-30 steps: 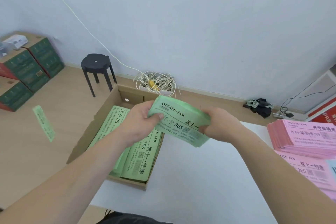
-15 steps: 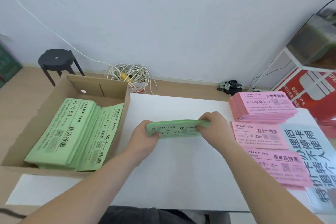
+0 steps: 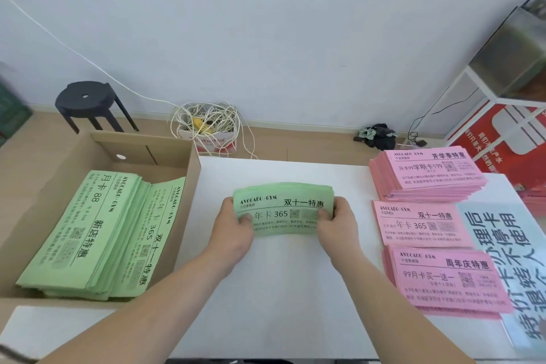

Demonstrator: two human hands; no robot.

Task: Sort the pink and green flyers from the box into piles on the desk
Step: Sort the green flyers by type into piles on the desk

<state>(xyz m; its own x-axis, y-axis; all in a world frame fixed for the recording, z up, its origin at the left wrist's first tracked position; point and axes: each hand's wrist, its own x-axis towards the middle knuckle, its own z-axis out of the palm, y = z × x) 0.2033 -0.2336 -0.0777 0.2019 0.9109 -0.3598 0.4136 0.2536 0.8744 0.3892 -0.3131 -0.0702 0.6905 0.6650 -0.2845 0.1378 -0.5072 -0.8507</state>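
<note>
held: green flyer bundle (image 3: 283, 210) at frame centre over the counter (image 3: 280, 304), left hand (image 3: 236, 226) and right hand (image 3: 334, 223) fingers grasping its ends | done: three pink piles (image 3: 425, 174) right | left: green stacks in box (image 3: 189, 183), lower left

Bundle of thin green paper flyers (image 3: 283, 210): matt, uncoated-looking stock, black print, limp enough to bow. Stacks of green paper flyers (image 3: 74, 230): same matt paper, edges slightly feathered where fanned. Brown cardboard box (image 3: 189, 186): dull, fibrous faces, paler at the cut rim. Piles of pink paper flyers (image 3: 425, 174): matt, smooth, same thin stock by the look. Flat white desk top (image 3: 280, 289): smooth, even, low satin finish. Pale blue printed sheet (image 3: 496, 233): slight sheen, glossier than the flyers; laminate or coated paper, cannot tell which. Round black stool (image 3: 85, 97): moulded plastic, dull. Tan floor (image 3: 310, 139): wood-look, low gloss. White wall (image 3: 266, 23): matt paint.
</note>
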